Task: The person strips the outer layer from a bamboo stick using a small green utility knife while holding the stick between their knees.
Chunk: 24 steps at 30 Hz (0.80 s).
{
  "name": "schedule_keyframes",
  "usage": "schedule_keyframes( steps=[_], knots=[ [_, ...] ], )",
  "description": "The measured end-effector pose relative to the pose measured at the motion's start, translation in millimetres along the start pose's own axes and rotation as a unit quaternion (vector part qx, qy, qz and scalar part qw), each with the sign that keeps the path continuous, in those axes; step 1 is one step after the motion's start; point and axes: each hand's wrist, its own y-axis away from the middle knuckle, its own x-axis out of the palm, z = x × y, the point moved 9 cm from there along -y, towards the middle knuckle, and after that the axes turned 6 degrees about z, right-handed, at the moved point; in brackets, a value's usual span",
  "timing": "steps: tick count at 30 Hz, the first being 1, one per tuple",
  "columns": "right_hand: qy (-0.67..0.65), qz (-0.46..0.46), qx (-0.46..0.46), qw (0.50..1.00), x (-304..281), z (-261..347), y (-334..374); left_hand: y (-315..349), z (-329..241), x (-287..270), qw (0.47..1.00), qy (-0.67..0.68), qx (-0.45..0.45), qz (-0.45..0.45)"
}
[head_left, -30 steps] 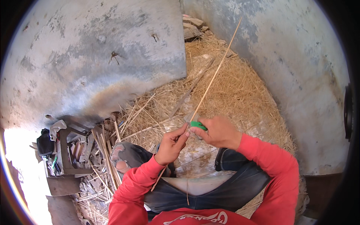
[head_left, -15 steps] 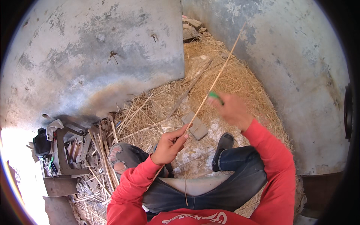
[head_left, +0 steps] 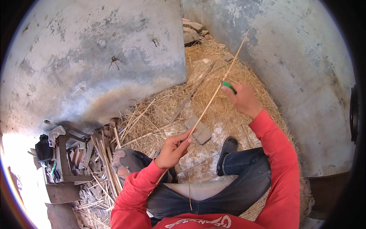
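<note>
My left hand (head_left: 172,151) is closed around a long, thin, pale wooden stick (head_left: 206,109), with the thumb and forefinger pinching it. The stick slants up and away to the right, and its lower end passes back under my left forearm. In my right hand (head_left: 244,100) the fingers are wrapped round a small green tool (head_left: 229,87). This tool touches or lies just beside the stick, partway up toward its far end. Its working edge is too small to make out.
Straw-like shavings (head_left: 244,78) cover the ground ahead, with a flat grey block (head_left: 202,134) on it. Large grey metal sheets (head_left: 95,49) rise left and right. Split wooden strips (head_left: 106,162) and a dark frame (head_left: 63,156) stand at left, near my bent legs.
My right hand has moved up and slightly right along the stick with the green tool. The stick's far end has dipped a little; my left hand keeps its hold.
</note>
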Motion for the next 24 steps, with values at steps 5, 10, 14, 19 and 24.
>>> schedule_keyframes(
  steps=[5, 10, 14, 19, 24],
  knots=[
    [0.012, -0.053, -0.045, 0.998, -1.5, 9.0, 8.3, -0.2, -0.4, 2.6, 1.0, 0.028, -0.007, 0.003],
    [-0.048, -0.213, -0.002, 0.976, -37.0, -6.2, 10.9, 0.0, 0.3, 3.7, 1.0, 0.01, 0.003, 0.002],
    [0.016, -0.245, -0.092, 0.965, -47.6, 10.1, 9.1, 1.2, -0.6, 4.8, 1.0, -0.027, -0.001, -0.003],
    [0.075, -0.196, -0.154, 0.965, -39.2, 8.2, 4.7, 1.7, 1.2, 6.5, 0.999, -0.048, 0.001, -0.006],
    [-0.014, -0.212, -0.113, 0.971, -38.1, -28.4, -5.1, -0.6, 1.6, 10.2, 0.995, -0.095, 0.027, -0.011]
  ],
)
